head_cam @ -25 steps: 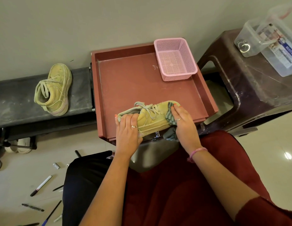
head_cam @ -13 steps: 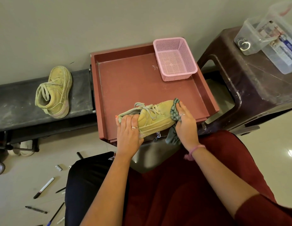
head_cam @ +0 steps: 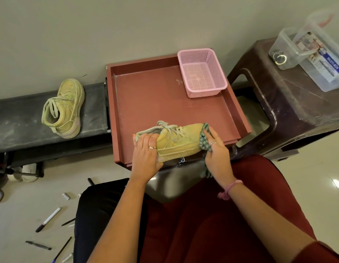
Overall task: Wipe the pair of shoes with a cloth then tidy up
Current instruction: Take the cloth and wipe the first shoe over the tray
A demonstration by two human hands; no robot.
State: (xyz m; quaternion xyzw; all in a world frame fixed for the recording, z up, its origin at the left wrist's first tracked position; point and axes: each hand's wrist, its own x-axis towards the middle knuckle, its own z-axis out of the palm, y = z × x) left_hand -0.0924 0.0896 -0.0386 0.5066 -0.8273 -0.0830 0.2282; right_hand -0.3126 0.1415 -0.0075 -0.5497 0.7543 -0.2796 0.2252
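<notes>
A yellow-green shoe point(head_cam: 179, 140) lies on its side across the front edge of the red tray point(head_cam: 151, 95), toe pointing right. My left hand point(head_cam: 147, 154) grips its heel end and steadies it. My right hand point(head_cam: 217, 150) holds a green checked cloth point(head_cam: 204, 141) pressed against the toe, and the cloth's loose end hangs below the hand. The second shoe point(head_cam: 65, 109) of the pair stands on the dark bench point(head_cam: 17, 122) to the left, away from both hands.
A pink mesh basket point(head_cam: 202, 72) sits in the tray's back right corner. A dark plastic stool point(head_cam: 290, 109) at the right carries clear plastic boxes point(head_cam: 316, 52). Several pens and markers point(head_cam: 48, 219) lie on the floor at the lower left.
My right hand has drawn the cloth rightward along the shoe, from its forepart to the toe tip. The left hand and the shoe have stayed in place.
</notes>
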